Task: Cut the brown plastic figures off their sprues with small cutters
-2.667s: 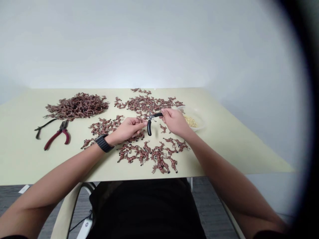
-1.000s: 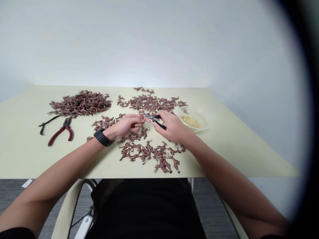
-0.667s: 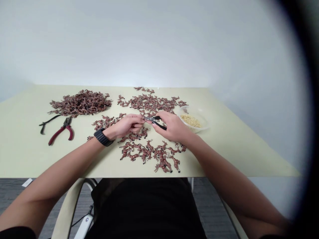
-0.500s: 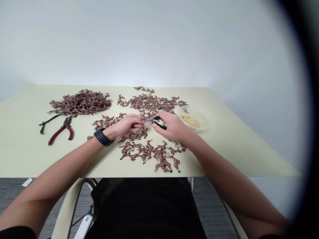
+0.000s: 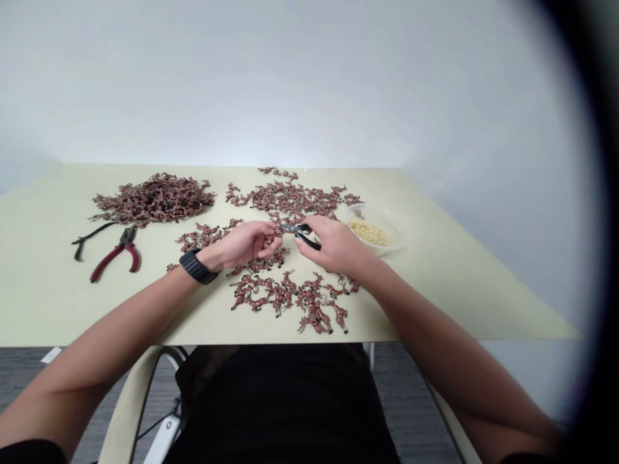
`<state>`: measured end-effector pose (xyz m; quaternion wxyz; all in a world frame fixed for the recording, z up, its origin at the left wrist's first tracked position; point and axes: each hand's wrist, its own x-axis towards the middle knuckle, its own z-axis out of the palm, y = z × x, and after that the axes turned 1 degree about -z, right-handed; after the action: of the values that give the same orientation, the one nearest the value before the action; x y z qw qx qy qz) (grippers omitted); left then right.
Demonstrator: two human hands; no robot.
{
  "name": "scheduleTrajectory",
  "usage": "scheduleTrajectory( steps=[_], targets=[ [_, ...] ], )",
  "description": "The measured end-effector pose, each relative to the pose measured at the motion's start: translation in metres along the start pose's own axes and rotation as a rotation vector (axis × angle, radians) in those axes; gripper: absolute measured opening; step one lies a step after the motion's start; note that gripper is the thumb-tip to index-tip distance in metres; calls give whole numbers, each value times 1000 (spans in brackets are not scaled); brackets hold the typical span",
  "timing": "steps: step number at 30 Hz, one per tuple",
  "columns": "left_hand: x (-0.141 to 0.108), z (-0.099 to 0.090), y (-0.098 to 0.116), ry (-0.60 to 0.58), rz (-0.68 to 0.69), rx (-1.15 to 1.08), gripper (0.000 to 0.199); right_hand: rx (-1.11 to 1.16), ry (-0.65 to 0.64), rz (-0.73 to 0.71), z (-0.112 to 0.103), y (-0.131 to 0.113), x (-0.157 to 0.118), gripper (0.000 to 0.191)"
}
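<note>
My right hand (image 5: 334,243) grips small black-handled pliers (image 5: 296,228), their steel jaws pointing left toward my left hand (image 5: 249,244). The curled fingers of my left hand meet at the jaws, and anything held there is hidden. A black watch band (image 5: 196,267) circles my left wrist. Below and behind my hands lie spread groups of small brown-red horse figures (image 5: 290,296), with black and red details. The hands rest just above these figures.
A dense heap of figures (image 5: 153,201) lies at the far left of the pale green table (image 5: 48,309). Red-handled pliers (image 5: 116,256) and a black-handled tool (image 5: 91,233) lie next to it. A clear bowl (image 5: 382,243) of small yellow pieces (image 5: 368,233) stands at the right.
Compared with the oldest frame, the pliers have swung from pointing down to lying sideways, and my hands have come closer together. Across the latest frames they barely move.
</note>
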<state>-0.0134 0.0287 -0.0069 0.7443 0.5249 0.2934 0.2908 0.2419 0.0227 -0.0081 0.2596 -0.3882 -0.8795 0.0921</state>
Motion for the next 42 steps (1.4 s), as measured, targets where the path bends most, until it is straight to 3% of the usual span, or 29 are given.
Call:
scheduleTrajectory(
  steps=[4,8,14,18,24,42],
  targets=[
    [2,-3,-5,10,75,39,16,9,40,67,4,-6,0,29],
    [5,0,-13,69,167,161,30,47,52,144,9,-12,1,32],
    [6,5,-13,115,231,100,24,78,130,105,10,-11,3,29],
    [4,5,-8,84,239,41,21,58,167,70,5,-3,4,28],
    [1,7,-3,79,215,16,23,78,114,32,-1,1,4,26],
    [1,5,-4,85,223,43,23,81,102,20,1,5,4,27]
  ],
)
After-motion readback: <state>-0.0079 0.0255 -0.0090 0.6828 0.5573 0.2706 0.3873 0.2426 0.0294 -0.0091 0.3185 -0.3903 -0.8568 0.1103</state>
